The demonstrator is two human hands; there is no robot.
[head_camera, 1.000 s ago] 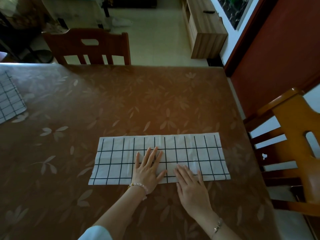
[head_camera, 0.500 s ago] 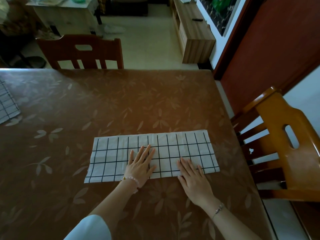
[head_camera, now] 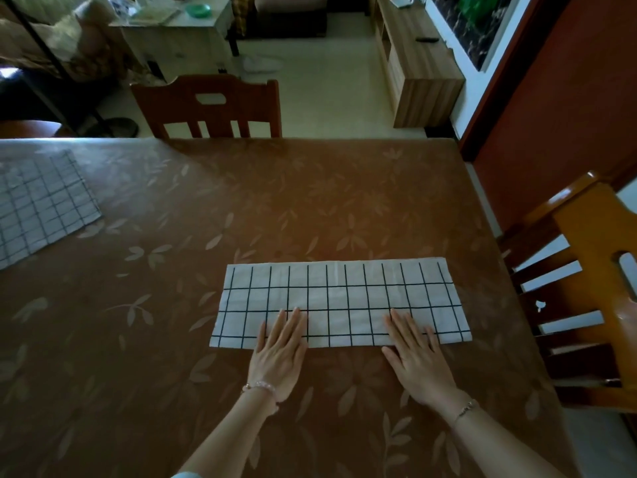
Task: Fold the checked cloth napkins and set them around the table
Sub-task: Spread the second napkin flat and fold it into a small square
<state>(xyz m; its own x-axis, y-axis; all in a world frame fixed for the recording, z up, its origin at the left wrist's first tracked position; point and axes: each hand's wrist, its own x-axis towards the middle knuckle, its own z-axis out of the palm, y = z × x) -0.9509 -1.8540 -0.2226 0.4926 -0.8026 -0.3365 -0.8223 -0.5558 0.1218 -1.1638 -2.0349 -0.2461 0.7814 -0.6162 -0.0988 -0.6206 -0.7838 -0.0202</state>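
A white napkin with black checks [head_camera: 341, 298] lies folded into a long strip on the brown table [head_camera: 241, 208], near its front right. My left hand [head_camera: 281, 353] rests flat on the strip's near edge, left of middle, fingers together and holding nothing. My right hand [head_camera: 418, 357] lies flat on the near edge further right, also holding nothing. A second checked napkin [head_camera: 38, 205] lies spread at the table's far left, partly cut off by the frame.
A dark wooden chair [head_camera: 210, 105] stands at the table's far side. An orange wooden chair [head_camera: 586, 288] stands close at the right edge. Beyond are a wooden cabinet [head_camera: 417, 63], a white side table [head_camera: 179, 32] and a red door [head_camera: 565, 84].
Both hands have slid back toward the napkin's near edge and apart, the right hand further right. The view has shifted, showing more of the far-left napkin and the room.
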